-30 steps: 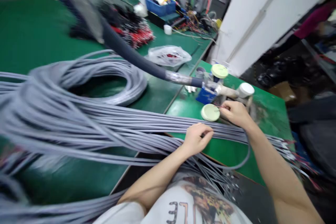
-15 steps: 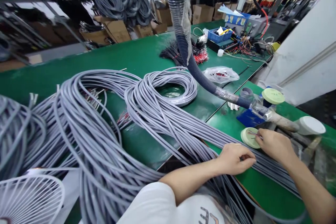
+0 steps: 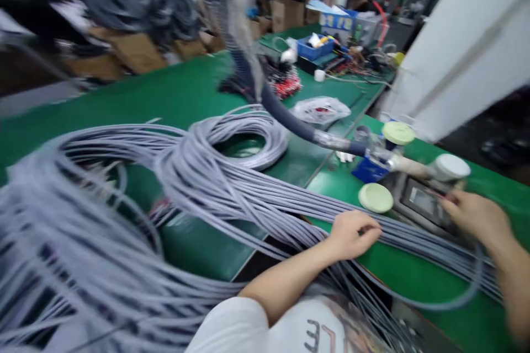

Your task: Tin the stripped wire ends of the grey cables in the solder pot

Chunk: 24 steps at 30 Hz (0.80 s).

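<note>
Head view: left hand (image 3: 354, 235) closed around the grey cable bundle (image 3: 232, 193), which lies across the green counter (image 3: 418, 281) and hangs past its near edge. Right hand (image 3: 476, 218) is blurred just beside a small screen-faced meter (image 3: 424, 203); its grip cannot be told. Pale green disc (image 3: 375, 198) sits between the hands, touching neither. Dark hose (image 3: 285, 118) runs toward a blue block (image 3: 368, 170).
</note>
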### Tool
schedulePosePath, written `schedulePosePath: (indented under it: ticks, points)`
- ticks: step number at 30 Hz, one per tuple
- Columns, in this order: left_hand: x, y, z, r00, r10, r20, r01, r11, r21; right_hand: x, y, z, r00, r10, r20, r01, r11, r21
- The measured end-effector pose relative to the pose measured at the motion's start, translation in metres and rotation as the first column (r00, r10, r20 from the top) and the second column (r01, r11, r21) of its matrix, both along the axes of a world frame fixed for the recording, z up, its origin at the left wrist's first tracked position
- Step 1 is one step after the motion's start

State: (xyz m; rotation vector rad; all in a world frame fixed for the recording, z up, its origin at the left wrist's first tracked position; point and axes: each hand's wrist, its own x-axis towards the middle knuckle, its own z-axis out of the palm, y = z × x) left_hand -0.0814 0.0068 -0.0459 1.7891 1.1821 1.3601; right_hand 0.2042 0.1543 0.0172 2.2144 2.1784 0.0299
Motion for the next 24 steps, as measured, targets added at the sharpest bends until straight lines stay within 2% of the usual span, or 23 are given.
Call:
schedulePosePath:
  ticks: [2, 7, 12, 24]
  points:
    - [-0.001, -0.002, 0.002, 1.0, -0.001, 0.02, 0.002, 0.999, -0.051, -0.009, -0.005, 0.005, 0.992, 0.012, 0.122, -0.001, 0.996, -0.09]
    - [-0.003, 0.001, -0.004, 0.997, -0.062, 0.044, 0.065, 0.995, -0.074, -0.014, -0.005, -0.005, 0.978, -0.08, 0.194, 0.099, 0.991, -0.091]
    - [-0.002, -0.001, -0.007, 0.995, -0.069, 0.068, 0.073, 0.995, -0.064, -0.01, -0.008, -0.013, 0.973, -0.092, 0.21, 0.114, 0.989, -0.094]
    - [-0.004, -0.001, -0.005, 0.996, -0.071, 0.055, 0.075, 0.995, -0.07, -0.017, -0.007, -0.013, 0.979, -0.071, 0.192, 0.088, 0.993, -0.083]
